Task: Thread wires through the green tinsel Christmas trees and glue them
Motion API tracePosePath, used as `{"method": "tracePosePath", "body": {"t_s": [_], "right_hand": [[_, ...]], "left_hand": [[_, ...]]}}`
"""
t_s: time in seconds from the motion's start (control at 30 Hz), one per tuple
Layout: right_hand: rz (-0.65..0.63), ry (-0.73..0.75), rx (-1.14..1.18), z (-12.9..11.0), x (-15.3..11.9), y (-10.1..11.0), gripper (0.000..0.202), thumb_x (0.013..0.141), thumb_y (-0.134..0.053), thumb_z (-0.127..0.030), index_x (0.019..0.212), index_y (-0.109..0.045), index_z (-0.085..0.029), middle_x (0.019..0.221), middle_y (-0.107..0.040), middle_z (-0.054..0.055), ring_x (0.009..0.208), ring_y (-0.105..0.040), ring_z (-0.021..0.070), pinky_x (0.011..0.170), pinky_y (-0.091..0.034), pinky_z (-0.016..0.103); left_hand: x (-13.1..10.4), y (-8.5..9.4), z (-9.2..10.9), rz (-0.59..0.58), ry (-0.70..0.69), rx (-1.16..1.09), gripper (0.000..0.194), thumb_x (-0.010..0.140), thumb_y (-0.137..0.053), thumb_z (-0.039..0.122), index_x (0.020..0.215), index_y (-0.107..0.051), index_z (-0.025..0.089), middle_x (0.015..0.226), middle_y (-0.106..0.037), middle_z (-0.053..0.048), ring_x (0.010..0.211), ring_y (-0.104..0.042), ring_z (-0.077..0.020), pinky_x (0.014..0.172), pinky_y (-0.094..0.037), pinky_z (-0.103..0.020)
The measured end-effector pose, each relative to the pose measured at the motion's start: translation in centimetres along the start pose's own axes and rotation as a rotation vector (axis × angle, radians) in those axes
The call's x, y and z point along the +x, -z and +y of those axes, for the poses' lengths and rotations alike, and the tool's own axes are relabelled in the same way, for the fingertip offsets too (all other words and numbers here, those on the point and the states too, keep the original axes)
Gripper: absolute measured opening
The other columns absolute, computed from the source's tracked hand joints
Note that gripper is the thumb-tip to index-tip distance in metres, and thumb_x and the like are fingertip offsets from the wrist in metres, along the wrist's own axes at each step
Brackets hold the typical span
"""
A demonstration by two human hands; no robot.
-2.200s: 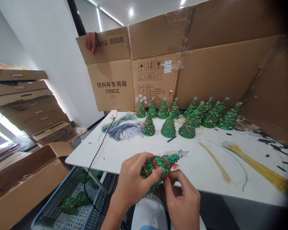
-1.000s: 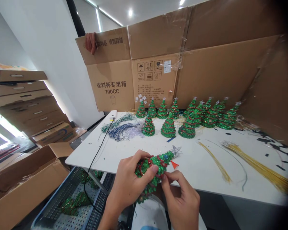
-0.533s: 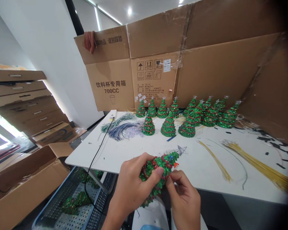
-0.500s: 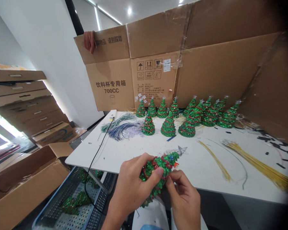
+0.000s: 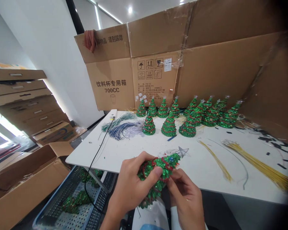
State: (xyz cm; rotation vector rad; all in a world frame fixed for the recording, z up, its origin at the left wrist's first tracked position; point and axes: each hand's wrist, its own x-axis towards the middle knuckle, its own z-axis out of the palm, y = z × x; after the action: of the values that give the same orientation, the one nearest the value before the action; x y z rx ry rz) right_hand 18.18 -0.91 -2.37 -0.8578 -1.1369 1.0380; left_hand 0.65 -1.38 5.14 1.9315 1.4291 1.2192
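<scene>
My left hand [image 5: 135,185] is wrapped round a small green beaded Christmas tree [image 5: 166,164], its thumb pressed on the front. The tree tilts with its tip to the upper right. A clear silver star [image 5: 183,152] tops it, and red garland and a blue bauble show on its side. Against the tree's right side, my right hand [image 5: 186,195] has thumb and fingers pinched together beside the red garland. What lies between those fingertips is hidden.
Several finished-looking trees [image 5: 169,126] stand along the back of the white table [image 5: 124,153]. Blue wires [image 5: 121,131] lie at left, yellow wires [image 5: 259,163] at right. Cardboard [image 5: 156,38] walls the back. A blue crate [image 5: 62,195] with trees and an open carton [image 5: 31,188] are low left.
My right hand has shifted slightly right and down, still pinched at the tree's side. The tree has turned a little in my left hand, its star moving slightly right.
</scene>
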Motion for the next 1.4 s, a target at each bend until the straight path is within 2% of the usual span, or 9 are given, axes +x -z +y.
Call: {"method": "tracePosePath", "body": {"t_s": [0.17, 0.4, 0.53, 0.67, 0.83, 1.03, 1.17, 1.4], "right_hand": [[0.023, 0.077, -0.094, -0.4, 0.0, 0.1, 0.024, 0.099, -0.083, -0.039, 0.083, -0.078, -0.022, 0.079, -0.071, 0.002, 0.073, -0.07, 0.0179, 0.067, -0.06, 0.023], [0.056, 0.182, -0.237, -0.5, -0.2, -0.2, 0.014, 0.101, -0.08, -0.033, 0.091, -0.082, -0.023, 0.083, -0.076, 0.003, 0.073, -0.069, 0.0174, 0.066, -0.059, 0.023], [0.039, 0.322, -0.288, -0.7, -0.3, -0.4, 0.007, 0.102, -0.078, -0.022, 0.097, -0.083, -0.025, 0.079, -0.072, 0.0, 0.07, -0.066, 0.0153, 0.065, -0.055, 0.024], [0.033, 0.4, -0.294, -0.7, -0.3, -0.5, 0.012, 0.101, -0.078, -0.016, 0.103, -0.084, -0.026, 0.076, -0.068, -0.002, 0.065, -0.064, 0.0132, 0.064, -0.054, 0.023], [0.027, 0.262, -0.169, -1.4, -0.5, -0.9, 0.007, 0.102, -0.078, -0.027, 0.097, -0.083, -0.025, 0.084, -0.076, 0.002, 0.072, -0.071, 0.0166, 0.066, -0.059, 0.023], [0.15, 0.036, -0.052, -1.9, -0.7, -1.7, 0.018, 0.095, -0.085, -0.041, 0.089, -0.082, -0.024, 0.076, -0.07, 0.002, 0.071, -0.065, 0.0178, 0.059, -0.055, 0.023], [0.09, 0.057, -0.128, -1.2, -0.3, -1.2, 0.022, 0.094, -0.086, -0.043, 0.09, -0.084, -0.022, 0.076, -0.073, 0.004, 0.069, -0.067, 0.0193, 0.059, -0.056, 0.025], [0.169, 0.078, -0.117, -0.8, -0.6, -1.9, 0.023, 0.096, -0.084, -0.043, 0.09, -0.081, -0.022, 0.076, -0.072, 0.003, 0.067, -0.066, 0.0176, 0.066, -0.058, 0.026]], "left_hand": [[0.2, -0.1, -0.3, 0.008, 0.074, -0.13, 0.019, 0.107, -0.071, 0.046, 0.112, -0.077, 0.028, 0.097, -0.083, 0.003, 0.094, -0.079, -0.0197, 0.085, -0.052, -0.03], [0.6, -0.1, -0.8, 0.038, 0.07, -0.201, 0.021, 0.11, -0.069, 0.046, 0.106, -0.074, 0.025, 0.095, -0.082, 0.002, 0.094, -0.078, -0.0193, 0.087, -0.052, -0.029], [0.8, 0.0, -1.1, 0.041, 0.072, -0.224, 0.024, 0.11, -0.069, 0.047, 0.104, -0.074, 0.024, 0.095, -0.082, 0.001, 0.093, -0.078, -0.02, 0.085, -0.053, -0.029], [0.8, 0.1, -1.1, 0.042, 0.073, -0.224, 0.026, 0.11, -0.069, 0.049, 0.104, -0.074, 0.024, 0.095, -0.082, 0.0, 0.093, -0.077, -0.0201, 0.085, -0.053, -0.028], [0.8, 0.0, -1.3, 0.047, 0.074, -0.217, 0.027, 0.11, -0.068, 0.049, 0.105, -0.074, 0.024, 0.095, -0.082, 0.0, 0.091, -0.076, -0.0195, 0.085, -0.053, -0.028], [0.7, 0.0, -1.4, 0.049, 0.08, -0.205, 0.026, 0.109, -0.07, 0.05, 0.106, -0.075, 0.024, 0.093, -0.081, 0.001, 0.09, -0.076, -0.0192, 0.084, -0.052, -0.028], [0.7, 0.0, -1.4, 0.052, 0.075, -0.197, 0.025, 0.109, -0.07, 0.049, 0.107, -0.075, 0.024, 0.095, -0.081, 0.001, 0.093, -0.077, -0.0201, 0.086, -0.053, -0.029], [0.6, 0.0, -1.4, 0.056, 0.072, -0.209, 0.026, 0.109, -0.07, 0.05, 0.107, -0.075, 0.025, 0.095, -0.081, 0.0, 0.093, -0.077, -0.0205, 0.085, -0.054, -0.03]]}}
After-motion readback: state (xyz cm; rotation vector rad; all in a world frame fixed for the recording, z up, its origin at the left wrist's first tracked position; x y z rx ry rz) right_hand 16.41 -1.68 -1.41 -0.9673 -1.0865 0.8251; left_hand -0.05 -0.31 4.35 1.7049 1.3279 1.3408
